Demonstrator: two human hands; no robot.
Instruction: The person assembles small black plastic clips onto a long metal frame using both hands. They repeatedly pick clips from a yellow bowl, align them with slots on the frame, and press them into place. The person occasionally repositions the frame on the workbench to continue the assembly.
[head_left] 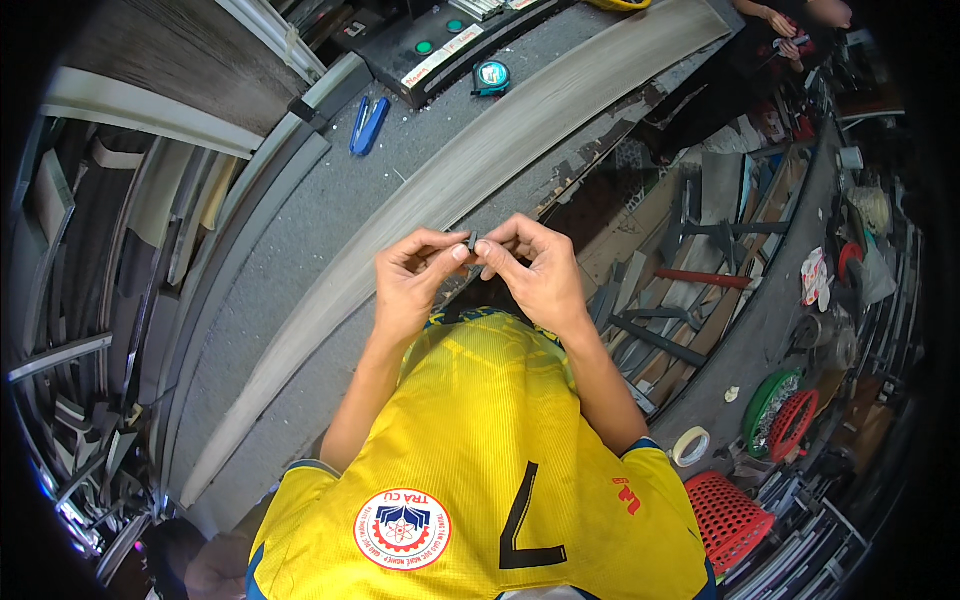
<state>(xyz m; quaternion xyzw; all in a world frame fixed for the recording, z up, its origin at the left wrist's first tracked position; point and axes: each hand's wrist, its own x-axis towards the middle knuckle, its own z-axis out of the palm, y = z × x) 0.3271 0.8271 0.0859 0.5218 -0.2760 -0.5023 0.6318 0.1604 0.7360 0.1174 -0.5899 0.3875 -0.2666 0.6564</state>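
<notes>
My left hand [412,275] and my right hand [535,268] are raised together in front of my chest, above the edge of a grey workbench [320,240]. Between the fingertips of both hands sits a small dark piece [472,240], pinched by thumbs and forefingers. Its exact shape is too small to tell. A long pale grey strip [480,170] lies diagonally along the bench just beyond my hands. My yellow shirt fills the lower middle of the view.
A blue tool [368,124] and a teal tape measure [491,77] lie on the bench near a dark box with green buttons [430,50]. Metal profiles are stacked at left [90,300]. Red baskets [730,515], a tape roll [690,446] and scrap lie at right. Another person [780,30] works at the far top right.
</notes>
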